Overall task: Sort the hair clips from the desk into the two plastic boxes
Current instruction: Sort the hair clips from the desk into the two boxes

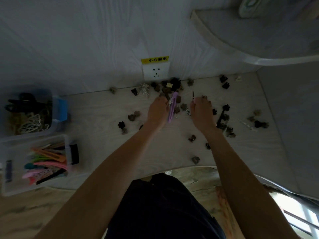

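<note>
- The left hand (158, 109) is closed around a long purple clip (172, 106), which runs along the hand's right edge and points toward 12 o'clock.
- The right hand (201, 111) pinches a thin dark clip (193, 96) between its fingertips, its tip sticking up toward 12 o'clock.
- Small dark and brown claw clips (170, 87) lie scattered on the pale desk (96, 114), thickest in a heap at 12 o'clock from the hands, others trailing off toward 3 o'clock.
- At 9 o'clock stand two clear plastic boxes: the far box (57, 125) holds dark and pale clips, the near box (67, 144) holds long coloured flat clips (pink, orange, green).
- On the wall sits a white socket (155, 71) under a yellow label (154, 59) that reads "小心触电".
</note>
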